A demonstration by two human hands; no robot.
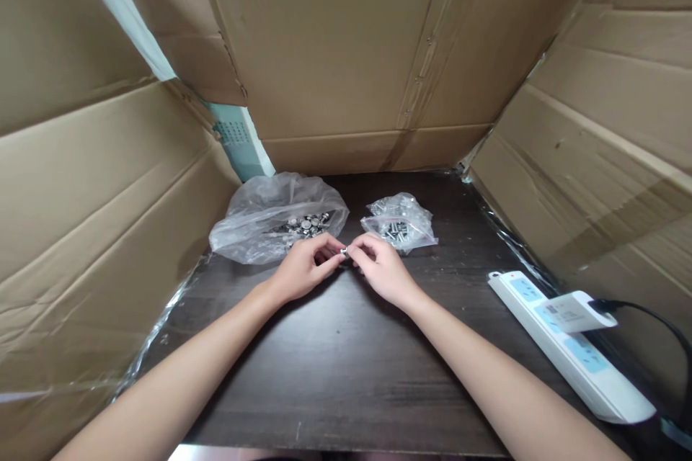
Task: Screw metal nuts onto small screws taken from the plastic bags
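My left hand and my right hand meet above the middle of the table. Between their fingertips is a small shiny metal piece, pinched from both sides; it is too small to tell its exact kind or whether it is one part or two. Just beyond my left hand lies an open clear plastic bag with several round metal pieces inside. Past my right hand sits a clear zip bag holding several thin metal parts that look like screws.
The dark wooden table has cardboard walls around it, with a back panel and a right panel. A white power strip lies at the right, with a white plug adapter and a black cable.
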